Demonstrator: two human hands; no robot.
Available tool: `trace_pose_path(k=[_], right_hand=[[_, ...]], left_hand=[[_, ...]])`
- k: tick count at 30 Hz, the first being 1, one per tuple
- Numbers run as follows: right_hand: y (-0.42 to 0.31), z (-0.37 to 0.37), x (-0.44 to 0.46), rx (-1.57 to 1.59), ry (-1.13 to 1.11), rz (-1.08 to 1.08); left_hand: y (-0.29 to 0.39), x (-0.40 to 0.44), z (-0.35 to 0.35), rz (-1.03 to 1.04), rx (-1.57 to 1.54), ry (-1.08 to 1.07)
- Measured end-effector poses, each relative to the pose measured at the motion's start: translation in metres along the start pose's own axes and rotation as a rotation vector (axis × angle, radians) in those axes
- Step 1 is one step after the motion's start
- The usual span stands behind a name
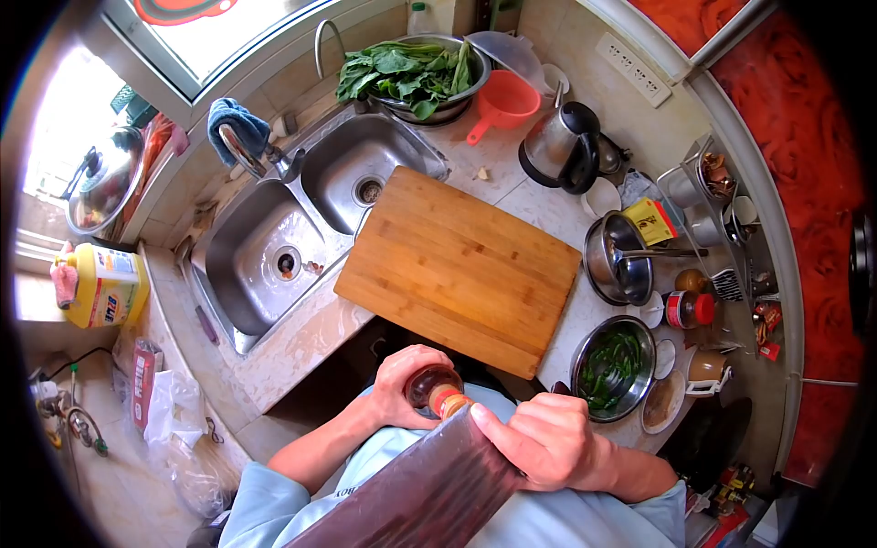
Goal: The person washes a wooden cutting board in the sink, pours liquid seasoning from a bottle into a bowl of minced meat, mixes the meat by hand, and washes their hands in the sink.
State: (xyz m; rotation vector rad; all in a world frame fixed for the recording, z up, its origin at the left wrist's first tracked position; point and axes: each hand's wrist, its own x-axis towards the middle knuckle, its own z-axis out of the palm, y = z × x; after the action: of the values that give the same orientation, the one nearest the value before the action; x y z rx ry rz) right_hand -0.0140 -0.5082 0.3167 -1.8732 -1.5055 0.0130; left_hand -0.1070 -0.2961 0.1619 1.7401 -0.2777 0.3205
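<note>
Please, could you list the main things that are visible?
cutting board: one, brown, on counter
sink: one, silver, left of cutting board
leafy greens: many, green, in back bowl
peppers: several, green, in front bowl
kettle: one, silver-black, on counter
scoop: one, red, near kettle
cloth: one, blue, on faucet
jug: one, yellow, far left
bottle: one, dark, lower centre
cleaver: one, dark brown, bottom
left hand: one, bare, gripping bottle
right hand: one, bare, gripping cleaver

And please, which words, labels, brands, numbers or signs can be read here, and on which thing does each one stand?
"BOY": light-blue shirt, small letters, so likely but not certain.
Too small or blurred to read: labels on the yellow jug, red box, yellow packet and red-capped jar.
No readable text: glass bottle in the left hand.
</note>
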Motion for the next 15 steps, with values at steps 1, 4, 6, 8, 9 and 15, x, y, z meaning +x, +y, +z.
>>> trace_pose_path(k=[1,4,6,8,9,15], right_hand=[[0.001,0.000,0.001,-0.019,-0.013,-0.001],[0.005,-0.001,0.002,-0.076,-0.059,0.000],[0.012,-0.001,0.003,-0.085,-0.058,-0.029],[0.012,0.000,0.005,-0.057,-0.056,-0.008],[0.014,0.000,0.008,-0.048,-0.051,-0.002],[0.022,-0.002,0.016,-0.013,-0.093,-0.022]], left_hand=[[0.001,0.001,-0.001,-0.009,-0.006,-0.008],[0.002,-0.004,0.000,-0.087,-0.024,-0.034],[0.003,-0.006,0.002,-0.148,-0.052,-0.035],[0.005,-0.013,0.005,-0.226,-0.074,-0.030],[0.004,-0.013,0.004,-0.258,-0.081,-0.028],[-0.001,-0.017,-0.002,-0.382,-0.129,-0.129]])
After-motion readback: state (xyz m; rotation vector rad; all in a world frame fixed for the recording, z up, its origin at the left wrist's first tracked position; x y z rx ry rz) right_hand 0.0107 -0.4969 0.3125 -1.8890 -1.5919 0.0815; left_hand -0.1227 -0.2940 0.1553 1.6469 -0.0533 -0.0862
